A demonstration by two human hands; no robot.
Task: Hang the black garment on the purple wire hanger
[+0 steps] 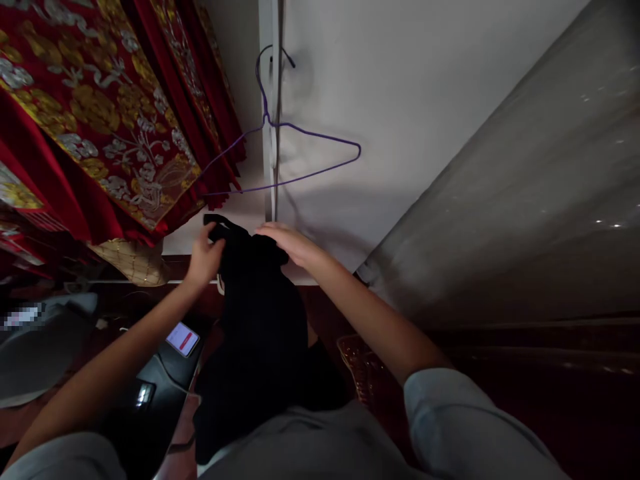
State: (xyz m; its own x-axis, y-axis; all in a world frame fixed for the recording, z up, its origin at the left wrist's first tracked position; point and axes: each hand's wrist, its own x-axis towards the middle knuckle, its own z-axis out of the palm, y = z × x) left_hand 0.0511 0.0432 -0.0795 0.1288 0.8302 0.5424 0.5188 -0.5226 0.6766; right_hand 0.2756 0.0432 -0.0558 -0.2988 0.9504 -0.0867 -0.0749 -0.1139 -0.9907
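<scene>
A black garment [260, 313] hangs down in front of me from both my hands. My left hand [204, 257] is closed on its upper left corner. My right hand [287, 243] lies over the garment's top right edge, with the fingers curled on the cloth. Just above my hands a purple wire hanger [300, 143] hangs from a hook on the white wall, and it bears nothing.
Red curtains with gold and silver flowers [100, 113] fill the upper left. A grey glossy panel [525, 200] slants across the right. A phone with a lit screen [183, 339] lies low on the left on a dark object. A woven basket [360, 367] stands below my right arm.
</scene>
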